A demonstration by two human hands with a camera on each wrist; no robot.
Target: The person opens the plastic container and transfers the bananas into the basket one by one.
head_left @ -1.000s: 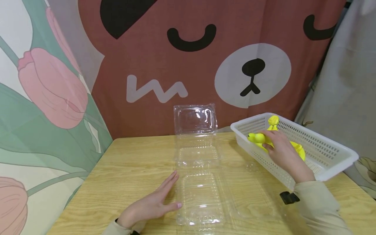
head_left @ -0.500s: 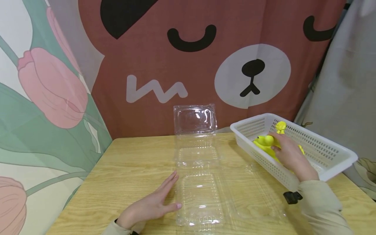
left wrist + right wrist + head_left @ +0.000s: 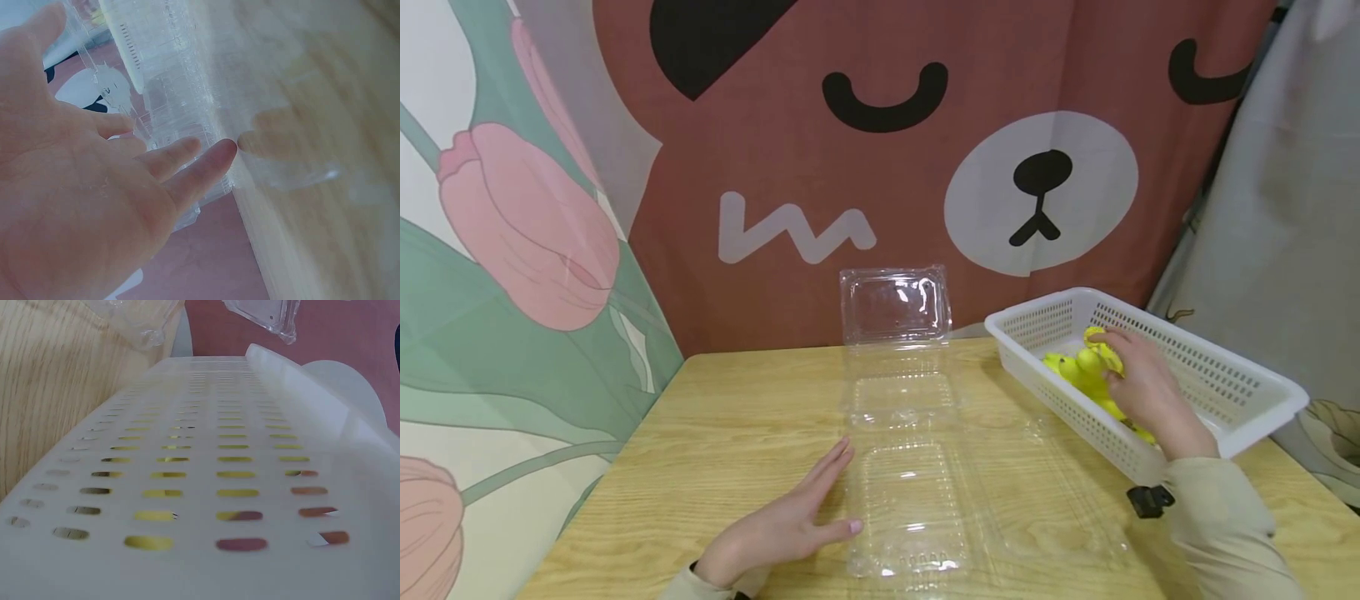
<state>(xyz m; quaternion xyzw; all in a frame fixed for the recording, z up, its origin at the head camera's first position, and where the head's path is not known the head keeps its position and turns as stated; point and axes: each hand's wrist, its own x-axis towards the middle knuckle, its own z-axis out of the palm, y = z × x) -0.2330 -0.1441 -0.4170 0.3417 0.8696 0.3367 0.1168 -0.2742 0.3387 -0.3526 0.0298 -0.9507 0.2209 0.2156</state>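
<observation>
The right hand (image 3: 1146,383) grips the yellow toy (image 3: 1086,371) inside the basket (image 3: 1247,392), ready for lifting out; the flat left hand (image 3: 778,529) steadies the clear box (image 3: 910,500) beside it.

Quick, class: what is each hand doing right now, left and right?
Left hand: open, fingers straight, flat on the table touching the clear plastic box.
Right hand: inside the white basket, holding the yellow toy.

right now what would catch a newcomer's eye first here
The bright yellow toy in the white basket at the table's right, gripped by the right hand. Next, the open clear plastic box mid-table, the left hand flat beside it.
</observation>
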